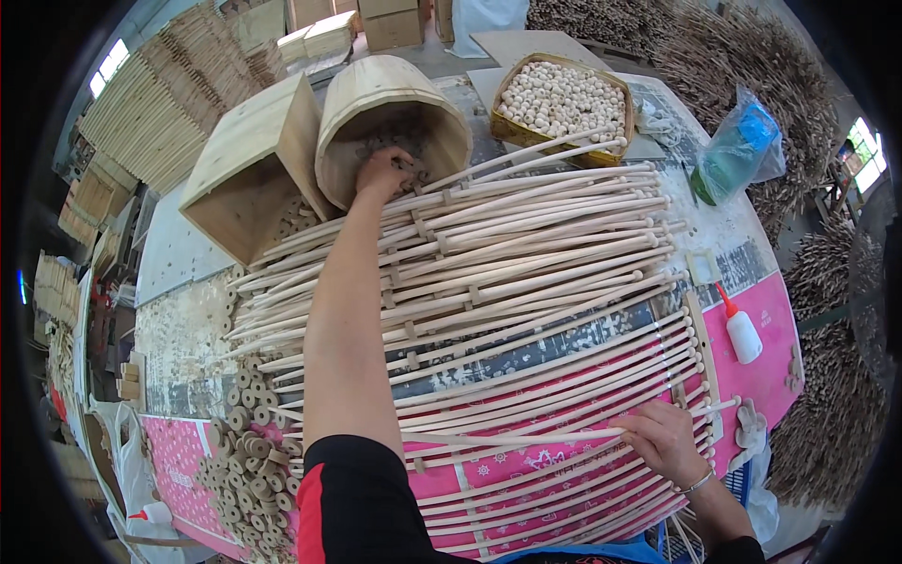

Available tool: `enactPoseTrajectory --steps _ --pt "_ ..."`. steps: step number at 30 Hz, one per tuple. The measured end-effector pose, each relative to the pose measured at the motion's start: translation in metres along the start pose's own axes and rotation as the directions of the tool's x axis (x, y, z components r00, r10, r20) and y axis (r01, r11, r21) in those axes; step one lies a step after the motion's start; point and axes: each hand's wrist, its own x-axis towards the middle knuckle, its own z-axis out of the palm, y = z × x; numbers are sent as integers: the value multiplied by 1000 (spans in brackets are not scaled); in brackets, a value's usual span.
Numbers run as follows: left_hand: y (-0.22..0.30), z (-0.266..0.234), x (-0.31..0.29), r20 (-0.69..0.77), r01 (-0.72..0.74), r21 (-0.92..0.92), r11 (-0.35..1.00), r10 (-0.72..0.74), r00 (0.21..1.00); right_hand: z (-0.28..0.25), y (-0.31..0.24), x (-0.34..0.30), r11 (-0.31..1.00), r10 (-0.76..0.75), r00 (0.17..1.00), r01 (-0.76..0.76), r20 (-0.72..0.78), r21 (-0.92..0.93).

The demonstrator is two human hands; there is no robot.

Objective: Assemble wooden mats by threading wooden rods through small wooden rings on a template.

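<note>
My left hand (pixel 383 173) reaches into a round wooden bucket (pixel 394 79) lying on its side, among small wooden pieces (pixel 399 127). Its fingers are curled, and what they hold is hidden. At the lower right, my right hand (pixel 660 440) is closed round a pale wooden rod (pixel 526 438). This rod lies crosswise over a row of similar rods (pixel 554 385), its knobbed end sticking out past the hand. Beyond the row, more knobbed rods (pixel 526 235) are heaped, several with small blocks on their shafts.
Wooden rings (pixel 254 470) are piled at the left. A square wooden box (pixel 249 150) stands beside the bucket. A yellow tray (pixel 561 156) of wooden balls is at the back. To the right are a glue bottle (pixel 742 334) with a red tip and a bagged green-blue container (pixel 733 150).
</note>
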Motion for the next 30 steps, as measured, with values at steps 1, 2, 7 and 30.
enactPoseTrajectory --steps 1,2,7,30 --pt "10 10 -1 -51 -46 243 969 60 997 1 2 1 1000 15 1000 -15 -11 -4" --pt "18 17 -8 -91 -71 473 878 128 988 -1 1 2 1000 16 1000 -16 -7 -1" --pt "27 28 -13 -129 -60 604 794 172 977 -5 -4 -2 1000 14 1000 -14 -21 -12" --pt "-121 -31 -669 -762 104 -94 990 -139 632 7 -6 -24 983 -127 992 123 19 133"
